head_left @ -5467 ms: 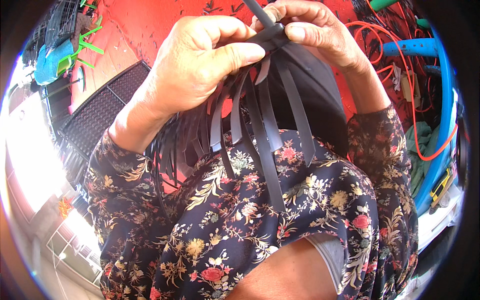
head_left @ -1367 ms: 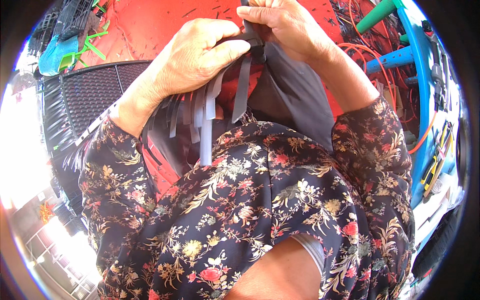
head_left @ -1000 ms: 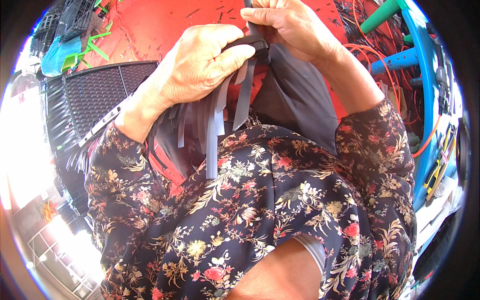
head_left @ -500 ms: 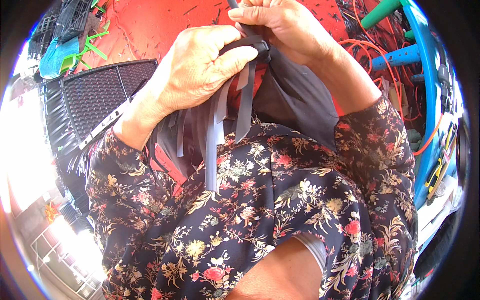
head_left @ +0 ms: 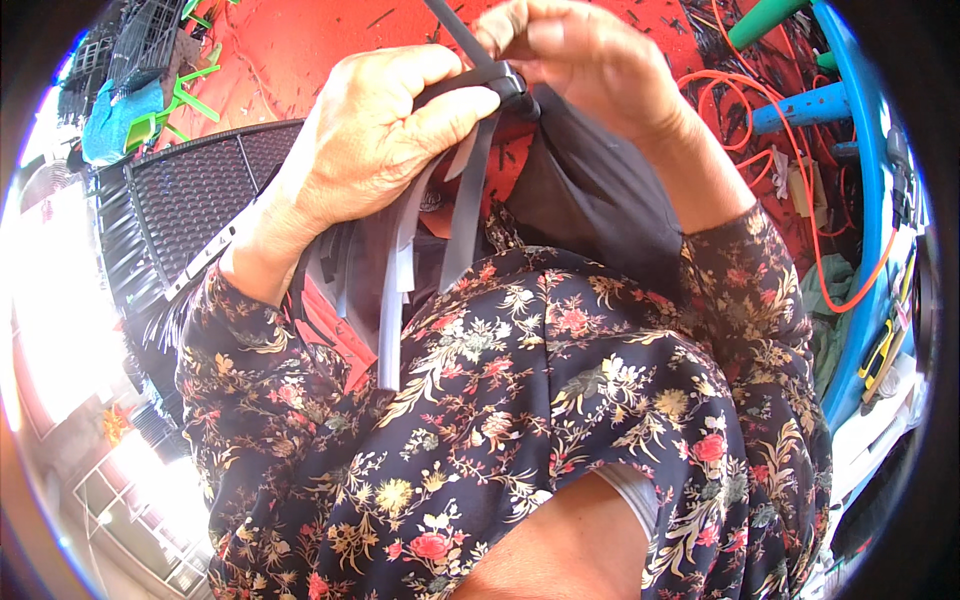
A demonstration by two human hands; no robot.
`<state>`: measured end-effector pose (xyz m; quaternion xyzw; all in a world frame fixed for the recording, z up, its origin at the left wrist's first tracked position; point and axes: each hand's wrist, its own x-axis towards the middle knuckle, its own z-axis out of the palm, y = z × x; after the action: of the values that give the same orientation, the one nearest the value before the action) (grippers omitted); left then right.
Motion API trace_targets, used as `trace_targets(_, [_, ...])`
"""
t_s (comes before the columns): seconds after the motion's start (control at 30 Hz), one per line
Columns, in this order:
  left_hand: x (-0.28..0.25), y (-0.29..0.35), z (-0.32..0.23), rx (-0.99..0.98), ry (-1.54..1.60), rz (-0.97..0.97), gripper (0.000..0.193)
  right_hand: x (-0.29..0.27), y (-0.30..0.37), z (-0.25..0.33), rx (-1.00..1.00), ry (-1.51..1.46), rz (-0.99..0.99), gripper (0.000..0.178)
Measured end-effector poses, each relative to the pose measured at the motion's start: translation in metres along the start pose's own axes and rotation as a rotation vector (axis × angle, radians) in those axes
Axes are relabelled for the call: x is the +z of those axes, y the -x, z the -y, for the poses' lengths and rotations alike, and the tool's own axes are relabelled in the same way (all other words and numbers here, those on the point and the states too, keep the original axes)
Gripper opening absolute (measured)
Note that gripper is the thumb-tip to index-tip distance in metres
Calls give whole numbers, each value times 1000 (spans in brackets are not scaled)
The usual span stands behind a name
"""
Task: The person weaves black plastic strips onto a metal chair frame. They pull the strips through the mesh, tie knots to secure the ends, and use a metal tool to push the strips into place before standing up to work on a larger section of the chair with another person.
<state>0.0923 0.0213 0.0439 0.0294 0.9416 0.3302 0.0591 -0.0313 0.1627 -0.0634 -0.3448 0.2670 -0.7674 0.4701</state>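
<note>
Two bare hands met above a lap in dark cloth [head_left: 605, 200], where the left hand [head_left: 385, 140] pinched a flat black band [head_left: 468, 78] between thumb and bent fingers. Just past the thumb tip sat a black loop [head_left: 513, 89], and a dark strip [head_left: 457, 30] slanted up from beside it near the right hand [head_left: 590, 65], whose fingers were loosely curled and blurred; whether they touched the strip could not be told. Loose strips [head_left: 392, 310] hung below the left hand over a floral blouse [head_left: 480, 400], with a woven black panel [head_left: 200, 180] at left. The apparent risk lay in the hold: had the left pinch eased, the loop might have slackened or slid, and the slanting strip, if unheld, might have sprung loose or tangled among the others
</note>
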Motion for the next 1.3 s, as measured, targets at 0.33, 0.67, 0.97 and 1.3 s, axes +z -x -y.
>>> trace_targets(0.33, [-3,7,2,-88,98,-31,27,3,5,-15,-101,157,54,28])
trace_targets(0.67, [-4,9,4,-138,161,37,15,19,10,-14,-29,85,-66,15])
trace_targets(0.97, [-8,7,4,-70,190,60,16,29,13,-20,-36,148,-228,18])
trace_targets(1.3, [-7,7,4,-121,247,110,18,24,-8,3,96,-49,-134,42])
